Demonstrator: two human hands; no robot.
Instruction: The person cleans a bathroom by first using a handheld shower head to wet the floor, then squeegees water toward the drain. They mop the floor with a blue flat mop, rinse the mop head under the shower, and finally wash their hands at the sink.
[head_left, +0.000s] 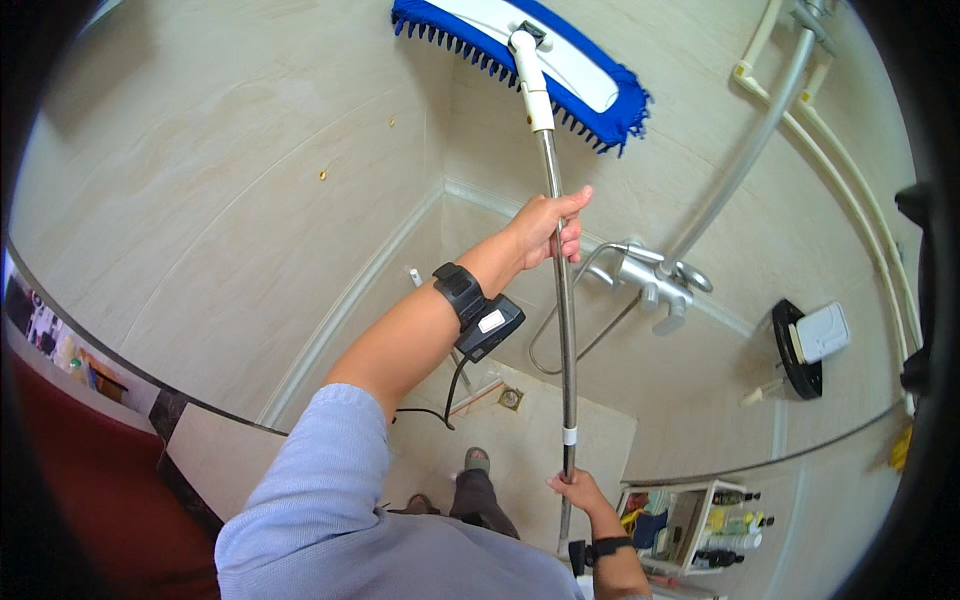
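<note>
My left hand (551, 229) is wrapped around the upper part of a metal mop pole (567, 337), the thumb lying across it. Lower down, my right hand (581, 491) grips the same pole below its white ring. At the top of the view, the pole's white swivel joint (532, 82) carries a flat mop head with a white plate and a blue fringed chenille pad (630, 105). The mop head is raised by the tiled wall near a corner; whether it touches the tiles I cannot tell. A black device is strapped to each of my forearms.
On the right wall are a shower mixer (652, 281) with a hose, a metal riser pipe (742, 161) and a black corner shelf (795, 349). A white rack (675, 525) with several bottles stands lower right. A floor drain (511, 397) lies ahead of my feet.
</note>
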